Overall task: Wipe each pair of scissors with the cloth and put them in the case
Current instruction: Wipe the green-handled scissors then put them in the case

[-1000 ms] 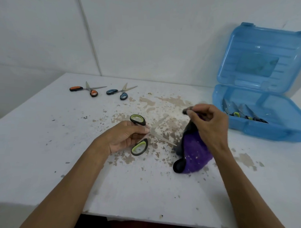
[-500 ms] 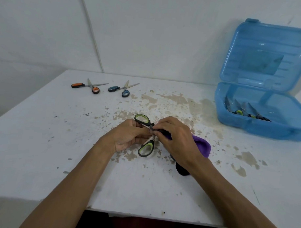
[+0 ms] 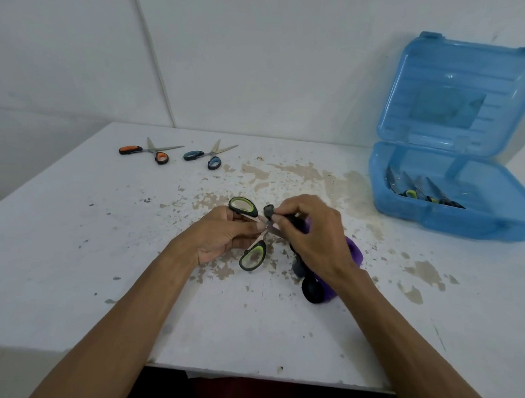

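Observation:
My left hand grips a pair of scissors with black and green handles near its pivot, handles spread apart. My right hand pinches the purple and black cloth around the blades just right of the pivot, so the blades are mostly hidden. The rest of the cloth trails down to the table under my right wrist. The open blue case stands at the right with several scissors inside.
Two more pairs lie at the table's far left: orange-handled scissors and blue-handled scissors, both open. The white table has worn, flaking patches in the middle. Its front edge runs close below my forearms. A white wall stands behind.
My right hand brought the cloth from the right onto the scissor blades and now pinches them near the pivot. The left hand keeps the scissors in nearly the same place.

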Motion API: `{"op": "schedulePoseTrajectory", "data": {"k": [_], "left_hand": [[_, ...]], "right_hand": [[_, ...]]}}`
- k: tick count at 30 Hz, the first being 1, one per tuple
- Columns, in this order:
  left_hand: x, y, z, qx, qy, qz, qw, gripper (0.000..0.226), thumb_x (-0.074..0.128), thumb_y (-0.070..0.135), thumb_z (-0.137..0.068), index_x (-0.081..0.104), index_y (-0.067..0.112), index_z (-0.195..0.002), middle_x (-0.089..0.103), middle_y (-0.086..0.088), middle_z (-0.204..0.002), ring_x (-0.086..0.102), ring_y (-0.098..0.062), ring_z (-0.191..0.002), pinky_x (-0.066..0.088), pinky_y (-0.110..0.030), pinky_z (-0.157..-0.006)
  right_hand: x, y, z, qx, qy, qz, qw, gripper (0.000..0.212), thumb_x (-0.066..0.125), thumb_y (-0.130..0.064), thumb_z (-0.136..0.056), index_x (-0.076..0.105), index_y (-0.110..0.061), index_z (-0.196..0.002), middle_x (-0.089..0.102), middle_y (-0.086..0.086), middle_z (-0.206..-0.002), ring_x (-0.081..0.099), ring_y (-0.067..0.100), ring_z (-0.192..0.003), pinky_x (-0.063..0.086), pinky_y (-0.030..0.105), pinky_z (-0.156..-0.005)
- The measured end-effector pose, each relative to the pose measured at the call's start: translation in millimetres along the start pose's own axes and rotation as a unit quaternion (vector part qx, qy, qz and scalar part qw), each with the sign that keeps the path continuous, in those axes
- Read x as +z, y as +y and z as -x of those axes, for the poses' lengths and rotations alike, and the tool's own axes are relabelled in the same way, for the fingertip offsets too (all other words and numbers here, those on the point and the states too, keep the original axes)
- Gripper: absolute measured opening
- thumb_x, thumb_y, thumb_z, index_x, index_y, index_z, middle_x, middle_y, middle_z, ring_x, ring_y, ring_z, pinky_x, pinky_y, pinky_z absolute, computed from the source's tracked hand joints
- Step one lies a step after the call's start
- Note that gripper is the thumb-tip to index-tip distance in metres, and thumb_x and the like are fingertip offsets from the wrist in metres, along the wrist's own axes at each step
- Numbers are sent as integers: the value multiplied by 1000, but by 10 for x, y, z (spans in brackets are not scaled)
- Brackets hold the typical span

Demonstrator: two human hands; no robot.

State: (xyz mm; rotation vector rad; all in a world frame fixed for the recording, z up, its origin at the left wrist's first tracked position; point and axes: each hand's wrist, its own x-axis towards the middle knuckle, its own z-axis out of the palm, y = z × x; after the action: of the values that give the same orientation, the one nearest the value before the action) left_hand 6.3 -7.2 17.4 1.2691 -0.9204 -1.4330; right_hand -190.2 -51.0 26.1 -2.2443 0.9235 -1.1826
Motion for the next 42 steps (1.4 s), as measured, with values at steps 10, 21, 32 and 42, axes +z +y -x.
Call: {"op": "schedulePoseTrajectory", "data": {"k": [10, 21, 32, 42], "left_hand": [[-7, -3, 33, 34, 11, -15, 999, 13, 69, -6, -89, 71, -2, -101, 76, -7, -82, 72, -14, -72, 60, -24, -65], [5, 12, 35, -4, 1, 1, 1000, 12, 70, -4, -88, 74, 2, -98, 76, -7, -85, 72, -12, -73, 59, -22, -63], [-6, 24, 65, 33, -6, -25, 999, 12, 72, -3, -87, 76, 6, -95, 75, -12, -89, 73, -17, -78, 61, -25, -69], [-14, 36, 60, 27, -7, -5, 1000, 25, 76, 7, -76, 74, 2, -101, 77, -12, -92, 74, -18, -82, 63, -28, -76]], "right_hand": [[205, 91, -52, 3, 4, 84, 996, 5, 73, -20, -89, 69, -19, -87, 62, -13, -85, 56, 9, -82, 49, 30, -72], [-46, 244, -225, 74, 147, 119, 979, 8, 70, -16, -90, 63, -15, -87, 63, -6, -86, 56, 8, -73, 45, 18, -67], [123, 84, -105, -16, 68, 43, 997, 9, 75, -13, -86, 67, -15, -85, 65, -5, -85, 59, 11, -76, 50, 30, -65], [-73, 235, -176, 95, 196, 4, 976, 7, 72, -22, -91, 67, -17, -89, 67, -10, -87, 62, 5, -80, 45, 16, -72]]}}
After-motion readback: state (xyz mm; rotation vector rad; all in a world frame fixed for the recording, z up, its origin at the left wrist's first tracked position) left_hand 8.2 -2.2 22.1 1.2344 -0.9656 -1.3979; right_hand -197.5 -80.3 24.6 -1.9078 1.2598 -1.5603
